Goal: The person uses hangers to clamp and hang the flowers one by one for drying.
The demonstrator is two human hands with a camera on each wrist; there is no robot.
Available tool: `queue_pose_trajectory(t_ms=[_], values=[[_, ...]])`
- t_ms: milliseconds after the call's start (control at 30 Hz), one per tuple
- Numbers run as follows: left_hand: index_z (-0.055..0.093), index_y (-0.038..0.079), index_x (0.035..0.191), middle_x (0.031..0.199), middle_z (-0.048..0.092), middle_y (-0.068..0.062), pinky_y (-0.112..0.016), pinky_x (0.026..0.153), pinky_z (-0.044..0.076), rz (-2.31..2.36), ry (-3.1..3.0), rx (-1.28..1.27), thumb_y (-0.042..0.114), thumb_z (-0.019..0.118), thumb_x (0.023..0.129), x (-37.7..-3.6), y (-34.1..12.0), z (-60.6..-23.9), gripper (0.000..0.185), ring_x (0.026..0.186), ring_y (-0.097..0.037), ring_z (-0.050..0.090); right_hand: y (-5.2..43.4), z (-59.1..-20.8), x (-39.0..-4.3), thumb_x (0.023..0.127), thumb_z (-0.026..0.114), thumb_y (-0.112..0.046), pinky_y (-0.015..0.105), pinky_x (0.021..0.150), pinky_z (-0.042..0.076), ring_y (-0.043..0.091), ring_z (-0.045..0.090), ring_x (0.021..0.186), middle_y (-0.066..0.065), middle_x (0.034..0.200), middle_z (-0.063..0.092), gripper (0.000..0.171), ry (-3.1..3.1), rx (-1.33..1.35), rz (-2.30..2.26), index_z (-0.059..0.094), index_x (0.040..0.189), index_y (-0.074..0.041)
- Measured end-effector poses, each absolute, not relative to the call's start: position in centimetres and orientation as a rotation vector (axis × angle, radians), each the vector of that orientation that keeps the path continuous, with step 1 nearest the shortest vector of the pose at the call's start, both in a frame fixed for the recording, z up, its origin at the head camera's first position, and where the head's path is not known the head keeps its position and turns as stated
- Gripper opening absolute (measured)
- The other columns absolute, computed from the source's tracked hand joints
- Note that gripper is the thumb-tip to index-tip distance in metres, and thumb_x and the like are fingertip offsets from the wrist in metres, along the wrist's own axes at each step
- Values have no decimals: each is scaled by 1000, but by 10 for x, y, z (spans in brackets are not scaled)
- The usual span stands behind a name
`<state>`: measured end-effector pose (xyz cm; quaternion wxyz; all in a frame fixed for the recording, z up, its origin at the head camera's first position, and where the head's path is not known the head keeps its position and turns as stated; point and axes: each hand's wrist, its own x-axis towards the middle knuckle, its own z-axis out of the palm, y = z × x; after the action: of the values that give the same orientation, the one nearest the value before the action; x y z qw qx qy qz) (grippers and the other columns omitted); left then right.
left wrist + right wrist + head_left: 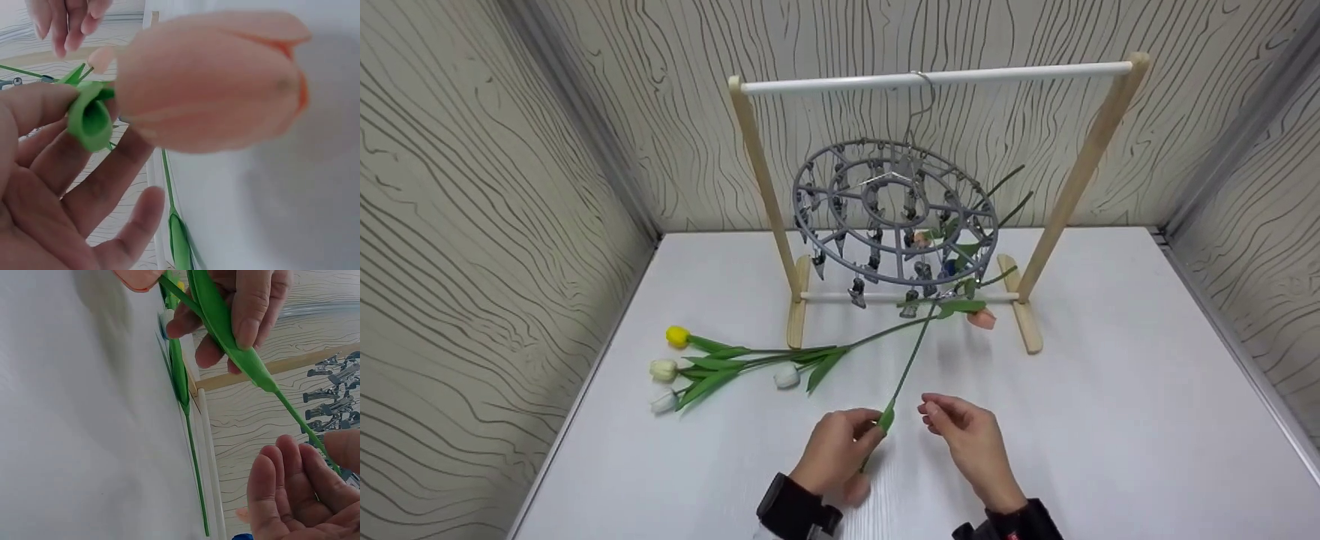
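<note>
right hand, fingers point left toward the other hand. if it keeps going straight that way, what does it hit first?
Probably the green tulip stem that the left hand grips; the right hand has its fingertips just right of it. Height is unclear in the head view, so it could pass under the stem and meet the left hand.

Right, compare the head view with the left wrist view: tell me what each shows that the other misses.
Only the head view shows the wooden rack, the round grey clip hanger hung from its white bar, and the tulips lying on the white table. Only the left wrist view shows the peach bloom close up, and a rolled green leaf between the fingers. Both show the left hand holding the green stem, with the right hand close by, holding nothing.
</note>
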<state>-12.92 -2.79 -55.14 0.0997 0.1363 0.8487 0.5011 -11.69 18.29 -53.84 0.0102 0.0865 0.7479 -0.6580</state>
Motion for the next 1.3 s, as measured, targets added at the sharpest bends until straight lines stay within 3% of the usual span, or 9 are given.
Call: queue_pose_trajectory(t_ms=[233, 400, 633, 800, 1100, 1300], values=[[76, 10, 116, 96, 74, 7, -26, 77, 52, 1325, 2586, 521, 13, 66, 100, -128, -28, -553, 19, 85, -2, 62, 177, -543, -116, 98, 70, -13, 26, 83, 59, 31, 71, 103, 18, 112, 74, 30, 2305, 237, -2051, 70, 123, 5], [78, 12, 103, 90, 73, 8, -27, 74, 52, 1175, 2753, 601, 12, 68, 99, -132, -34, -550, 11, 82, -3, 63, 175, -545, -118, 97, 73, -19, 26, 82, 59, 33, 71, 103, 20, 111, 74, 36, 2318, 211, -2042, 70, 122, 5], [79, 11, 100, 91, 77, 2, -31, 74, 55, 1050, 2935, 531, 10, 73, 94, -140, -47, -547, 9, 84, -12, 70, 170, -546, -122, 98, 71, -16, 26, 81, 59, 31, 72, 99, 20, 108, 74, 32, 2304, 209, -2049, 69, 121, 7], [79, 11, 97, 86, 75, 2, -30, 68, 52, 1001, 2982, 505, 10, 74, 93, -143, -56, -548, 6, 76, -12, 68, 167, -548, -123, 99, 69, -14, 27, 81, 60, 27, 73, 97, 19, 107, 74, 33, 2260, 193, -2068, 68, 123, 9], [81, 9, 99, 89, 77, -1, -33, 72, 55, 972, 2981, 482, 7, 76, 90, -145, -60, -545, 11, 84, -18, 71, 166, -552, -122, 100, 69, -18, 25, 78, 60, 24, 73, 94, 15, 103, 75, 36, 2240, 205, -2047, 68, 122, 11], [81, 9, 92, 85, 77, -2, -33, 68, 54, 916, 3086, 475, 2, 80, 85, -148, -64, -546, 10, 81, -21, 72, 167, -556, -122, 99, 70, -25, 26, 79, 60, 24, 73, 94, 13, 102, 75, 41, 2227, 212, -2032, 69, 121, 10]])
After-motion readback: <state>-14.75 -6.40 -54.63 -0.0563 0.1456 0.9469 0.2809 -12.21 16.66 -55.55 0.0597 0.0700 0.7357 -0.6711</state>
